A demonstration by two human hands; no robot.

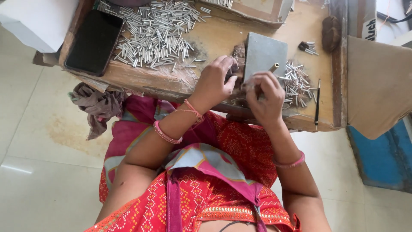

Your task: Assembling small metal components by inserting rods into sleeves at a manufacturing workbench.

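Your table is worn tan wood. On it lie silver metal tubes, a black phone, a grey metal block and a thin black pen. You wear pink bangles and a red dress with small white dotted patterns and a pink scarf. A grey-brown rag hangs over pale cream floor tiles.

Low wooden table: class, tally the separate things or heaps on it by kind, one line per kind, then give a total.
Heaps of small metal tubes: 2, the second beside the right hand
Black phone: 1
Grey metal block: 1
Dark pen: 1
Brown lump: 1
Total: 6
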